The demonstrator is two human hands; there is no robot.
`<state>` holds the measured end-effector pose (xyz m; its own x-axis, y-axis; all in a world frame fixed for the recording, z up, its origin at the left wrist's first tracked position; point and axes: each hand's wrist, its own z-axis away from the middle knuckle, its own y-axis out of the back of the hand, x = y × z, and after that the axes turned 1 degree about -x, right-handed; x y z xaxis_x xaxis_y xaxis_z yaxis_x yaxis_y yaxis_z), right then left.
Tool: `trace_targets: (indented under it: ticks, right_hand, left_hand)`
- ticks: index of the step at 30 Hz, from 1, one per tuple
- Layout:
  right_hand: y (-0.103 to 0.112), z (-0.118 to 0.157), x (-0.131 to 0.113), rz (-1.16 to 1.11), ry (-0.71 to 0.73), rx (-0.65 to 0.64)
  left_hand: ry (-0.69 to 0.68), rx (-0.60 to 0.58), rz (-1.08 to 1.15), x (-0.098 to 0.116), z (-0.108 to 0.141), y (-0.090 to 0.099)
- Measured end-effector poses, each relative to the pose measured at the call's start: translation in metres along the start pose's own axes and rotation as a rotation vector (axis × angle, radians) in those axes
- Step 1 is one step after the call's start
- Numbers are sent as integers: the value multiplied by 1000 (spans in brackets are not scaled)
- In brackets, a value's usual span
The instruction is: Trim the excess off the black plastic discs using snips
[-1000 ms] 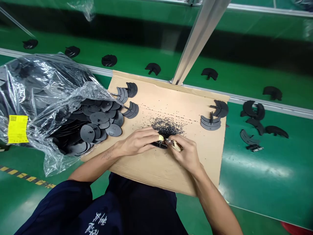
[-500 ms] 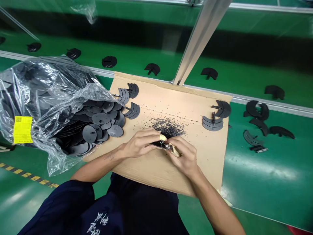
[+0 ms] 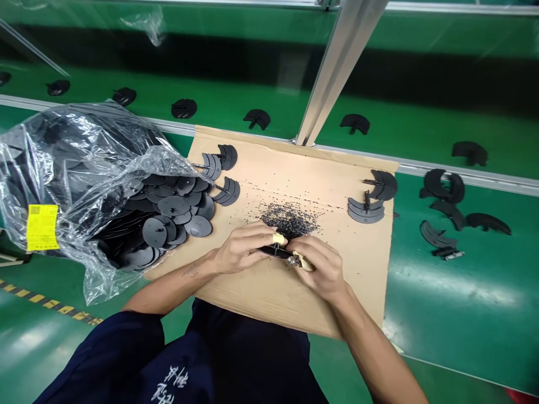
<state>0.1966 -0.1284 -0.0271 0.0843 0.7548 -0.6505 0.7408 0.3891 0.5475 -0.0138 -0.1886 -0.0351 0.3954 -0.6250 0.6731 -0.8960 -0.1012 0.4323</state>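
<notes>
Black part (image 3: 273,252) shifted flatter since earlier frame | left hand (image 3: 242,247) grasping it | right hand (image 3: 320,268) clenched on pale tool (image 3: 303,261) | black granules (image 3: 288,220) on cardboard (image 3: 320,303)

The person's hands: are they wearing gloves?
No, the left hand and right hand show bare skin, with only a yellow wrap on a finger.

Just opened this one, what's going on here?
A person is working over a cardboard sheet. Their left hand grips a black plastic disc, while their right hand holds a small pale-handled tool against it. A heap of black bits lies just beyond the hands. A clear plastic bag spills more black discs onto the cardboard, and black pieces sit spaced along a green belt.
</notes>
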Motion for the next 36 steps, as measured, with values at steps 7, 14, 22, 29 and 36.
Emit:
trace_targets:
  ticks: [7,14,22,29,36]
  right_hand:
    - [-1,3,-3,43,-33,-16]
    - [-2,2,-5,14,-26,-26]
    - [-3,2,-6,9,-39,-46]
    - [-4,4,-7,-17,-49,-43]
    - [-2,1,-4,-72,-109,15]
  left_hand:
    - [26,-53,60,3,-6,5]
    - [9,27,28,7,-5,1]
    - [-4,30,10,9,-4,2]
    - [35,25,7,12,-7,3]
    - [117,-15,99,8,-5,6]
